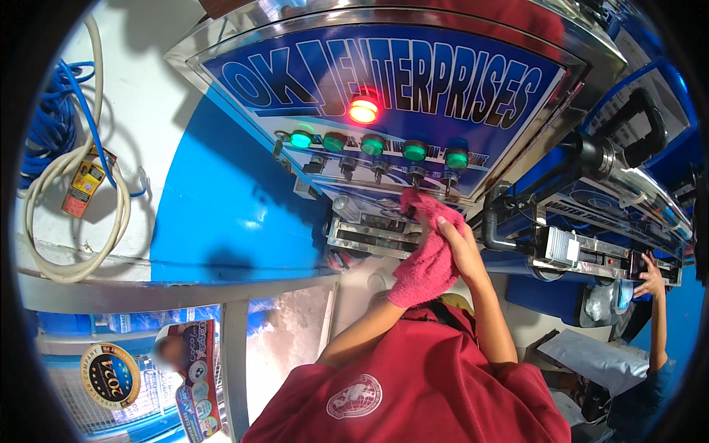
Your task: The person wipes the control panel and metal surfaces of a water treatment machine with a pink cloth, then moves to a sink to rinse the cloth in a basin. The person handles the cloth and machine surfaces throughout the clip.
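Head view, right hand (459, 247) pinching pink cloth (427, 275), left hand hidden, grip unclear, closed cabinet (399, 129)

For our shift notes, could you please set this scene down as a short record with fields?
Left hand: hidden by the pink cloth
Right hand: touching the cloth's right side; how firmly is unclear
Cloth position: upper end close to the row of switches; contact unclear
Panel: blue panel in a metal frame
Lamps: red lamp lit; five green lamps in a row below it
Clothing: red shirt
Left wall: hanging blue cable
Nearby: another person's hand at the far right
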The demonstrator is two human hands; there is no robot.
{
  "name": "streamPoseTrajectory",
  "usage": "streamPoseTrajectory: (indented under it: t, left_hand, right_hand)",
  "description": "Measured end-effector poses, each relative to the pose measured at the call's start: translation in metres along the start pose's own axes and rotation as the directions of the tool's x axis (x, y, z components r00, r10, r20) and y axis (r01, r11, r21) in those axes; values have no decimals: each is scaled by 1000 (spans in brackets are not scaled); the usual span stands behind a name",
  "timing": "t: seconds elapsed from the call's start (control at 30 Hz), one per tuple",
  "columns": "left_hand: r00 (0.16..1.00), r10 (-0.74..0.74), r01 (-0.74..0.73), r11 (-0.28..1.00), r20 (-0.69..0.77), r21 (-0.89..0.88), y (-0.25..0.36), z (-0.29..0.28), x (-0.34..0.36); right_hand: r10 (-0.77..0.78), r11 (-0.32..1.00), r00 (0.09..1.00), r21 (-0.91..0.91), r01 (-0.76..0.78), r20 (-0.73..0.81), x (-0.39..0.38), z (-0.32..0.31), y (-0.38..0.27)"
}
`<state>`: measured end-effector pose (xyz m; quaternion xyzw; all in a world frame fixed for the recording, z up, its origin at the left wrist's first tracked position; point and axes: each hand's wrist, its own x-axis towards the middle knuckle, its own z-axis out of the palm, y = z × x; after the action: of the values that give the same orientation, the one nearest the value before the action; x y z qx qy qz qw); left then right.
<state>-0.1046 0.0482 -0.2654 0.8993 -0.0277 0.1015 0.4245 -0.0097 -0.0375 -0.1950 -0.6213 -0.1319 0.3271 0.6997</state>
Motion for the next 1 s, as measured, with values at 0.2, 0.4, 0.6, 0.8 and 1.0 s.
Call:
streamPoseTrajectory:
  t: [0.2,0.4,0.6,0.8,1.0]
  left_hand:
    - [988,-101,103,995,118,-12,24,-5,4]
    - [982,-166,168,986,-93,10,1,-20,-5]
    - [904,-108,154,985,-414,79,-31,-45,-9]
    - [827,-184,159,983,-532,-94,-61,-87,-7]
    - [712,-263,71,950,-651,-306,-79,-133,-7]
  right_hand:
    - [-17,1000,1000,1,17,-10,-13,-7,-6]
    - [-13,998,991,-51,20,132,16,23,-8]
    - [-9,999,978,-32,16,210,48,72,-5]
    - [67,998,952,-33,-60,297,75,120,-4]
    - [54,995,951,58,-75,306,95,167,2]
